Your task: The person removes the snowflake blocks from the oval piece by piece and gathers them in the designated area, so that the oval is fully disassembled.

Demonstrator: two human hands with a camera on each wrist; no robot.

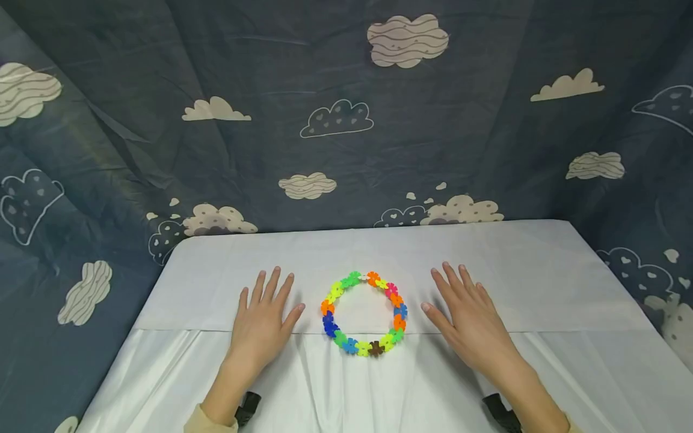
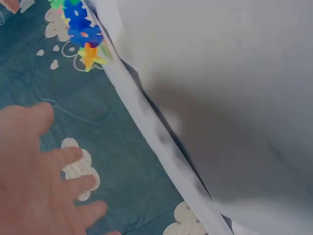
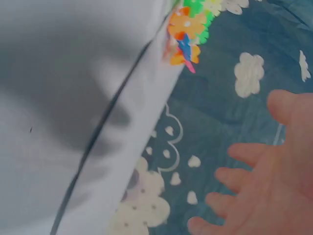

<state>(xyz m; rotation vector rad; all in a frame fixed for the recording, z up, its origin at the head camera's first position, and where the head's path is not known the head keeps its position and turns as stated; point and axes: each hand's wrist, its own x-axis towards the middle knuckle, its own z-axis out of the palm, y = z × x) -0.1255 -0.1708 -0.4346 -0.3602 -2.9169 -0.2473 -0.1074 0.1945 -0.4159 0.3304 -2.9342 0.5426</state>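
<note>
A closed ring of interlocking plastic snowflake pieces [image 1: 329, 325] lies on the white table, its colours running through green, yellow, orange, pink, blue and brown. To its left is my left hand [image 1: 261, 328], palm down with fingers spread and straight, holding nothing. My right hand [image 1: 470, 325] mirrors it on the other side, fingers extended and apart from the ring. Part of the ring shows at the top of the left wrist view as blue pieces [image 2: 84, 33], and in the right wrist view as orange pieces [image 3: 187, 24].
The table [image 1: 541, 270] wears a white cover with a seam across it and folds toward the front. Behind and at both sides hangs a dark curtain [image 1: 325, 66] printed with pale clouds. Dark straps [image 1: 248, 409] sit at both wrists, below light sleeves.
</note>
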